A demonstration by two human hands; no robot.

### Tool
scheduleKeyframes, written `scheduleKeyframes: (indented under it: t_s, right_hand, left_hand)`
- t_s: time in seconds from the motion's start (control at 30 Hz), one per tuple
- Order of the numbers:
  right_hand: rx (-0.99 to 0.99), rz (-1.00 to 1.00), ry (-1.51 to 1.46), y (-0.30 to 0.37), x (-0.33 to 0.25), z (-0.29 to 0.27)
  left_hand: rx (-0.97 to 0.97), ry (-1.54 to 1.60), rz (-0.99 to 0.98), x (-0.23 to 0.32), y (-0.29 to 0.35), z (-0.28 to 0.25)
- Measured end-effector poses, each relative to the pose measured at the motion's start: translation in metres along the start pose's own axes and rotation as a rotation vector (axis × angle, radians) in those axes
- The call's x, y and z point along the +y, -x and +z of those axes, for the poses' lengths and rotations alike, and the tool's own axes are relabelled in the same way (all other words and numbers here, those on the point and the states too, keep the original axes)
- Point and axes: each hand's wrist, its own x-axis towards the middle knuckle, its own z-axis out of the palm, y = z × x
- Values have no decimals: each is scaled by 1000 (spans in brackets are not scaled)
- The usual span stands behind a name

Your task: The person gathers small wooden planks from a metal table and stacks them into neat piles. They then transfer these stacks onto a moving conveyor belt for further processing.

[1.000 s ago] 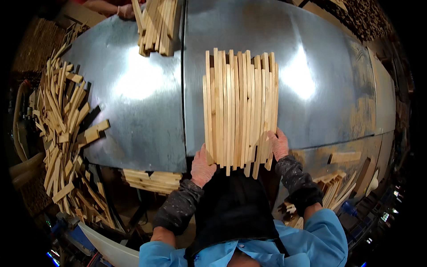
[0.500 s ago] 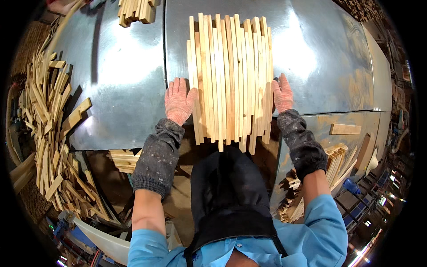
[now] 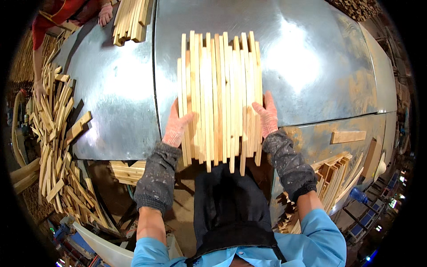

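Note:
A bundle of pale wooden strips lies side by side in a row, their long sides running away from me and their ends uneven. The near ends stick out past the front edge of the metal table. My left hand, in a pinkish glove, grips the bundle's left side with its thumb over the top. On the opposite side my right hand, gloved alike, clasps the outer strips, thumb also on top. Parts of the fingers of both hands are hidden beside or under the wood.
Loose wooden pieces are heaped at the left. Another strip stack sits at the far left, near a co-worker's gloved hand; that person's other hand touches the heap. One short board and stacked pieces lie at the right.
My hands have gone from lying flat along the bundle's sides to gripping it, thumbs on top. The bundle appears nearer to me, though the view shifted too. A co-worker's arms have come into view.

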Motion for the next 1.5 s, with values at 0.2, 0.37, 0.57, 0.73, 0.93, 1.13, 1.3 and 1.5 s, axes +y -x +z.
scheduleKeyframes:
  t_s: [0.2,0.37,0.57,0.73,0.93,1.13,1.3,1.5]
  right_hand:
    - [-89,98,-213,14,7,-20]
    - [-175,180,62,35,-3,-30]
    - [-257,172,63,67,-2,-49]
    - [-570,130,-162,123,-44,-18]
    - [-921,21,-143,220,-43,53]
    - [-1289,-118,101,348,-93,99]
    - [-1602,-199,290,563,-67,115]
    - [-1808,-107,581,729,33,157]
  left_hand:
    - [-15,197,-126,-9,39,13]
    - [-13,304,-170,-15,77,26]
    - [26,296,-63,-17,146,29]
    - [199,485,79,-15,228,13]
    - [406,584,347,-45,385,-26]
    - [842,604,534,-53,571,6]
    - [1037,795,551,-110,794,12]
    - [1283,793,637,-199,978,15]
